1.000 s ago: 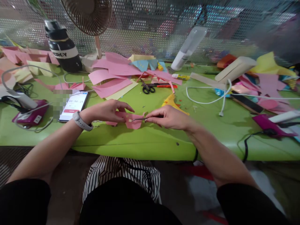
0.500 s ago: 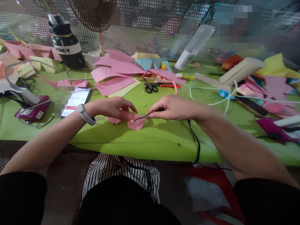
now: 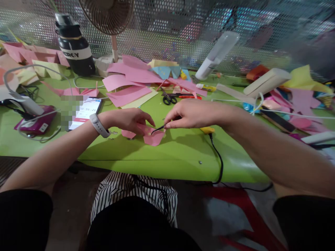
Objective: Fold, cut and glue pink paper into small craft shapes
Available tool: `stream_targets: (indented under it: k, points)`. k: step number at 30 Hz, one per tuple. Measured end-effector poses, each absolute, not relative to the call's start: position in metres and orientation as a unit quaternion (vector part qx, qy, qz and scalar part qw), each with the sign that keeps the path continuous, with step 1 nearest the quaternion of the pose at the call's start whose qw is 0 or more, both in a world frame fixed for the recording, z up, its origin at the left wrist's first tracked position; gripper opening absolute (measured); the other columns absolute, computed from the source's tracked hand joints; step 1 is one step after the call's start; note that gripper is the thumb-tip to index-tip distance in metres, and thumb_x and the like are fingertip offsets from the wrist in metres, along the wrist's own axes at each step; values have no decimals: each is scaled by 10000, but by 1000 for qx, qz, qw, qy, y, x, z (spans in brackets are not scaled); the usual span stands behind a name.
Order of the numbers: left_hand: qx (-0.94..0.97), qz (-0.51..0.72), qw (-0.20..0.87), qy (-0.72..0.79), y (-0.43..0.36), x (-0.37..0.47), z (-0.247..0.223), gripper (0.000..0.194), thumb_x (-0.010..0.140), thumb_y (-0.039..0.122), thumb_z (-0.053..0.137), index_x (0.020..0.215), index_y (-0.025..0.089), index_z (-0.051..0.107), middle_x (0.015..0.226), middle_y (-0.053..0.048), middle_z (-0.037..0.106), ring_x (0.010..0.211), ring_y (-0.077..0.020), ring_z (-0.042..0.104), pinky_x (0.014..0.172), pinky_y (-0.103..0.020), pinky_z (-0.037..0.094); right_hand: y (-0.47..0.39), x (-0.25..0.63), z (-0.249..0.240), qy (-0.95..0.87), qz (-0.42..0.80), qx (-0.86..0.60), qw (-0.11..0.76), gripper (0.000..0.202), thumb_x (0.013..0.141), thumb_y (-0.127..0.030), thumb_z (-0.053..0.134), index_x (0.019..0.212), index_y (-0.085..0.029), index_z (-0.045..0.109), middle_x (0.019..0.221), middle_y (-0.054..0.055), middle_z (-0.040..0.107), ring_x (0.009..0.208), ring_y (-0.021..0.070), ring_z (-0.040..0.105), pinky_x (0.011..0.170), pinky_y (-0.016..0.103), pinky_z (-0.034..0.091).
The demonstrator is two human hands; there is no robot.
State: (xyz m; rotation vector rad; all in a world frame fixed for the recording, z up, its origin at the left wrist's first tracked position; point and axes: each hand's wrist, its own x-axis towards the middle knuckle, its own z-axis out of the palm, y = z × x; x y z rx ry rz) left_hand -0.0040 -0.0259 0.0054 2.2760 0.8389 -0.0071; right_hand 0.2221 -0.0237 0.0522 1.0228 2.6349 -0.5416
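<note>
My left hand [image 3: 133,120] is closed on the left edge of a small pink paper piece [image 3: 154,138], just above the green tabletop. In my right hand [image 3: 180,115] is a pair of dark curved tweezers [image 3: 158,129], pinched between thumb and fingers. The tweezer tips touch the paper near small pale spots on its surface. Beneath my left hand lies another pink scrap [image 3: 128,134]. Small bits [image 3: 112,134], too small to name, are scattered by my left wrist.
A phone [image 3: 85,113] showing a timer lies left, beside a magenta power strip [image 3: 36,120]. Black scissors [image 3: 169,99], pink sheets [image 3: 131,96] and a glue stick [image 3: 206,87] lie behind my hands. A yellow-ended tool [image 3: 208,130] with a black cord sits right. A black bottle [image 3: 75,52] stands behind.
The tweezers remain on the pink paper, their tips slightly to the right of before. The yellow tool end by my right forearm has come into sight. The view has shifted slightly.
</note>
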Motion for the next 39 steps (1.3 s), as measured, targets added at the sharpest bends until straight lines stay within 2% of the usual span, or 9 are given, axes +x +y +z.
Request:
stream_targets:
  k: [11, 17, 24, 39]
  points:
    - [878, 0, 357, 318, -26, -4, 4, 480, 778, 298, 661, 1238, 161, 632, 905, -30, 733, 678, -123, 582, 585, -209, 378, -22, 219, 55, 914, -177, 340, 132, 235, 838, -326, 593, 899, -220, 794, 639, 6, 683, 524, 107, 480, 545, 271, 300]
    - [876, -8, 354, 327, -27, -3, 5, 480, 794, 312, 644, 1249, 160, 627, 912, -41, 737, 694, -130, 587, 596, -212, 387, -22, 217, 55, 918, -171, 337, 124, 245, 833, -362, 595, 876, -231, 797, 606, 2, 675, 507, 107, 470, 538, 273, 297]
    - [885, -9, 336, 322, -28, -3, 6, 458, 792, 299, 646, 1233, 173, 642, 922, -32, 739, 718, -131, 593, 608, -208, 370, -24, 213, 57, 916, -153, 342, 145, 225, 833, -290, 588, 899, -235, 795, 655, 5, 697, 525, 108, 491, 548, 275, 304]
    - [886, -15, 332, 324, -27, -2, 5, 495, 757, 299, 657, 1234, 168, 643, 869, -26, 734, 672, -133, 585, 574, -217, 359, -22, 212, 55, 916, -154, 340, 151, 217, 830, -287, 596, 897, -231, 794, 634, 6, 678, 531, 117, 488, 556, 289, 293]
